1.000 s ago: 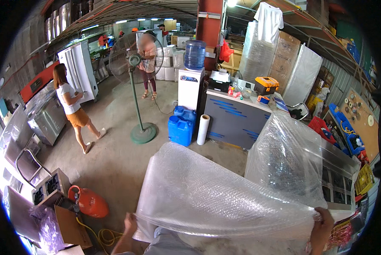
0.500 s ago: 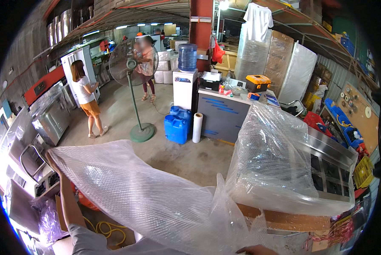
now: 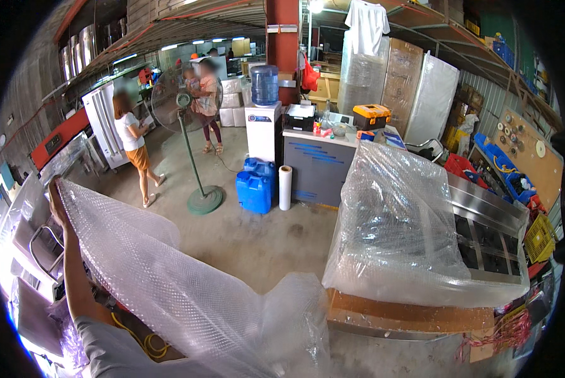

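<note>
My left hand [image 3: 56, 196] is stretched out to the far left, closed on the corner of a long sheet of bubble wrap [image 3: 163, 271]. From there the sheet slopes down across my front to the lower middle, where its end bunches up. My right hand is out of sight. Off to the right stands a stainless steel appliance [image 3: 483, 203] with dark panels on top. Clear bubble wrap [image 3: 393, 220] covers its left part and front, and the appliance rests on a brown board [image 3: 408, 313].
A green standing fan [image 3: 205, 199], blue jugs [image 3: 253, 192], a white film roll [image 3: 285, 188] and a water dispenser [image 3: 263, 132] stand ahead. One person [image 3: 131, 135] stands at the left; another [image 3: 207, 104] holds a child. A yellow hose [image 3: 147, 343] lies below my left arm.
My left arm has swung up and outward to the left, pulling the bubble wrap with it. The sheet's other end has come off the wrapped appliance's side, and my right hand has left view.
</note>
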Action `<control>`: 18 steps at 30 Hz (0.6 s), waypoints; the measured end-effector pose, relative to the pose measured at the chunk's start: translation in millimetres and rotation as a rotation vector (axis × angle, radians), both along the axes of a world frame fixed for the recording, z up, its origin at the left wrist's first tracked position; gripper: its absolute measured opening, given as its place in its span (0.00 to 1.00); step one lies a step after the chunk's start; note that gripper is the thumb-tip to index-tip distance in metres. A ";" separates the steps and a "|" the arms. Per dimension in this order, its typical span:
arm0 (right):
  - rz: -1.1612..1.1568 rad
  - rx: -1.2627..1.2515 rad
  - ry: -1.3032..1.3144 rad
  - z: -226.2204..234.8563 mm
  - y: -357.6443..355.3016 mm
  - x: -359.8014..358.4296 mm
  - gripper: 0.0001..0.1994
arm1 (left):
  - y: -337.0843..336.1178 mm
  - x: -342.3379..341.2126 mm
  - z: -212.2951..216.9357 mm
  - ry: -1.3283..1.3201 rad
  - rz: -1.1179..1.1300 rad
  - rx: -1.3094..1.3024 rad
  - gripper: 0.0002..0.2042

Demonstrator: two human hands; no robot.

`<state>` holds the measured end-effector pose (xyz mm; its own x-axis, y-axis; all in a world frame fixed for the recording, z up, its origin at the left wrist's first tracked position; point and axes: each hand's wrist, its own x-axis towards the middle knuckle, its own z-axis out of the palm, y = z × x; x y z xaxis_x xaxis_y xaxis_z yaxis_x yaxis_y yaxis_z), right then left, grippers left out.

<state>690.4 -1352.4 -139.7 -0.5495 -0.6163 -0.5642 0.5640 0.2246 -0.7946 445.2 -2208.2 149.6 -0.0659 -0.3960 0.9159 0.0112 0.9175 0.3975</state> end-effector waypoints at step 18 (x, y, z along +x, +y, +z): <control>-1.182 1.121 0.589 181.8 256.0 196.2 0.20 | 321.2 -171.9 -87.4 -0.472 -0.403 -0.284 0.09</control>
